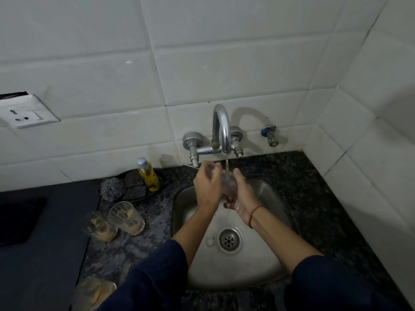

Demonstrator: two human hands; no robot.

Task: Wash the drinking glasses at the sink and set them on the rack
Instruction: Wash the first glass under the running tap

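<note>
Dim, grey light from the left — tap [221,129] cast a soft shadow on the tiles [280,70], tile lines bowed at edges, glass [227,184] blurred, corners murky.

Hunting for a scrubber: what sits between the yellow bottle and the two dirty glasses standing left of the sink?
Head view: a steel wool scrubber and a dark scrub pad lie between the bottle and the glasses.

Clear drinking glasses [226,184]: one above stainless steel sink [258,257], two left of sink, blurred others uncountable. One yellow-liquid plastic bottle [148,176], one grey steel-wool scourer [112,189].
</note>
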